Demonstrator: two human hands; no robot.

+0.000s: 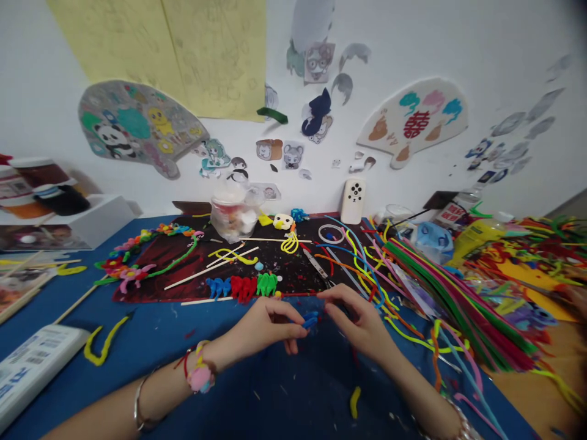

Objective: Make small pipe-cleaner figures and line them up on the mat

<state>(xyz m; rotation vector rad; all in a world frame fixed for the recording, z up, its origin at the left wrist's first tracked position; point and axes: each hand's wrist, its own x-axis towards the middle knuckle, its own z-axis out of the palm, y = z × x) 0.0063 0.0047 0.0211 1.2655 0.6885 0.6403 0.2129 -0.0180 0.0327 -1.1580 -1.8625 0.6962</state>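
My left hand [270, 324] pinches a small folded piece of blue pipe cleaner [310, 319] between thumb and fingertips, above the blue tabletop. Close to it on the right is my right hand [358, 321], its fingers bent and the thumb near the index fingertip. Whatever it may hold is too small to make out. Just beyond the hands lies a row of bundled fuzzy shapes: a blue bundle [219, 287], a red bundle [243, 288] and a green bundle [266, 283]. A short yellow piece [354, 402] rests on the table nearer to me.
Scissors [316, 264] and wooden sticks [202, 274] lie on the dark mat [151, 281]. Loose pipe cleaners and a thick bundle [458, 299] cover the right side. A white power strip [41, 366] is at left. A wrapped cup [233, 211] and phone [353, 200] stand by the wall.
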